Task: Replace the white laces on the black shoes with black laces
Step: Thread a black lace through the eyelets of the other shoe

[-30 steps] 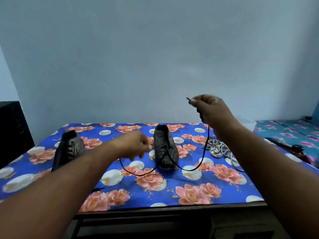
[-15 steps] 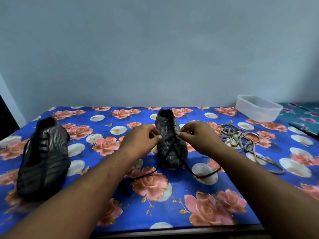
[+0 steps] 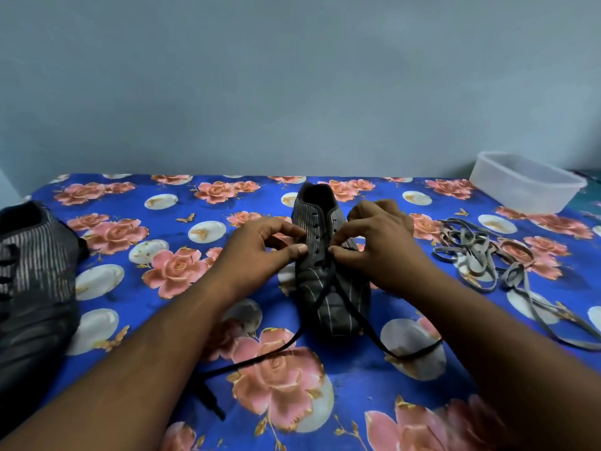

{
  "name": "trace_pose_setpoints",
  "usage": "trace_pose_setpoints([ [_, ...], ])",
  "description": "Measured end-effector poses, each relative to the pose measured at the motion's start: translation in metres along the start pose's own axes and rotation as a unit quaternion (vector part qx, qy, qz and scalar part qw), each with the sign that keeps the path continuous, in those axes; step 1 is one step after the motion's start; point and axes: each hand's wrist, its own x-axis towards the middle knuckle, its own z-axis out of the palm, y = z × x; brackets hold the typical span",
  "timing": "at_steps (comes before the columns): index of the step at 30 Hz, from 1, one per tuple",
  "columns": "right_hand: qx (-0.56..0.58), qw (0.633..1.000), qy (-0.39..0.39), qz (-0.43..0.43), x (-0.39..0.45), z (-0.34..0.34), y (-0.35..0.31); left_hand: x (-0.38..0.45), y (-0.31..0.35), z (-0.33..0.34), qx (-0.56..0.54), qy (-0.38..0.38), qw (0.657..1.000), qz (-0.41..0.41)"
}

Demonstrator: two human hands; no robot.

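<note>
Head view: white laces (image 3: 481, 255) are piled toward the table's right edge (removed); black lace (image 3: 328, 288) is pinched by both hands (image 3: 260, 245) (image 3: 380, 242) at the middle shoe's (image 3: 331, 297) lowest eyelets, upper eyelets unlaced.

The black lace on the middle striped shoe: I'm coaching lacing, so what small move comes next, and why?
Probably feed the flat black lace through the next open eyelet up. The right hand pinches it at the lowest eyelets of the black pinstriped shoe, the left hand grips the flap, and the upper eyelets look empty.
</note>
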Motion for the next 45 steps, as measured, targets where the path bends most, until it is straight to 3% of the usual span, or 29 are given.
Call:
trace_pose_setpoints([
  [8, 0.302, 0.949, -0.049, 0.076, -0.003, 0.021, 0.008, -0.005, 0.006, -0.005, -0.004, -0.024, 0.999, 0.030],
  [21, 0.295, 0.954, -0.051, 0.029, -0.008, 0.023, 0.015, -0.004, 0.011, 0.002, 0.013, -0.003, 0.997, 0.077],
  [24, 0.350, 0.936, -0.013, 0.035, -0.009, 0.013, 0.025, -0.004, 0.010, 0.001, -0.046, -0.020, 0.999, 0.019],
  [26, 0.320, 0.945, 0.023, 0.062, -0.008, 0.012, 0.035, -0.003, 0.009, -0.001, -0.104, -0.034, 0.993, -0.036],
  [31, 0.305, 0.947, -0.029, 0.100, -0.007, 0.024, 0.050, -0.001, 0.004, -0.005, -0.170, -0.035, 0.978, -0.119],
  [34, 0.321, 0.941, -0.027, 0.100, -0.007, 0.022, 0.051, 0.001, 0.004, -0.009, -0.196, 0.014, 0.967, -0.161],
  [39, 0.334, 0.935, -0.043, 0.108, -0.007, 0.022, 0.051, 0.012, -0.010, -0.023, -0.178, 0.197, 0.934, -0.238],
  [42, 0.339, 0.933, -0.049, 0.110, -0.007, 0.022, 0.050, 0.015, -0.025, -0.025, -0.060, 0.250, 0.952, -0.169],
  [45, 0.339, 0.933, -0.046, 0.111, -0.007, 0.023, 0.050, 0.012, -0.025, -0.017, 0.057, 0.154, 0.986, -0.026],
])
